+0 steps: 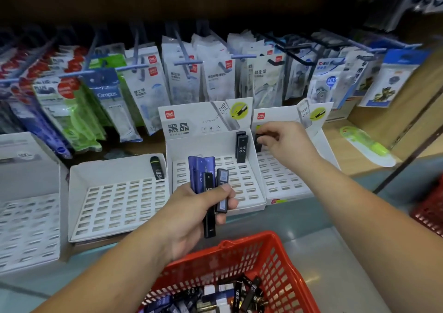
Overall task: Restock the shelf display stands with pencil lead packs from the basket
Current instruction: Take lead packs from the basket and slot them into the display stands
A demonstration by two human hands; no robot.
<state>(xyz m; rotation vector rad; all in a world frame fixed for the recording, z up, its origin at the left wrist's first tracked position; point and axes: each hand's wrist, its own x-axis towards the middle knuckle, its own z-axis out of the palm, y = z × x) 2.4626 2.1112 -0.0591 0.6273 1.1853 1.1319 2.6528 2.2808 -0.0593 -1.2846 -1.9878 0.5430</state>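
Observation:
My left hand (201, 207) grips a bunch of lead packs (208, 188), purple and black, above the red basket (271, 255). The basket holds several more packs (215, 298). My right hand (285, 140) pinches a black lead pack (258, 142) at the back left corner of the right white display stand (282, 178). The middle stand (239, 181) has black HB 0.5 packs (241, 147) upright at its back right. A left stand (115, 200) holds one black pack (158, 167) at its back right corner.
A further white stand (26, 217) sits at the far left. Hanging packets of correction tape (215, 78) fill the pegs behind the stands. A green packet (366, 145) lies on the shelf at right. Another red basket (429, 207) shows at the right edge.

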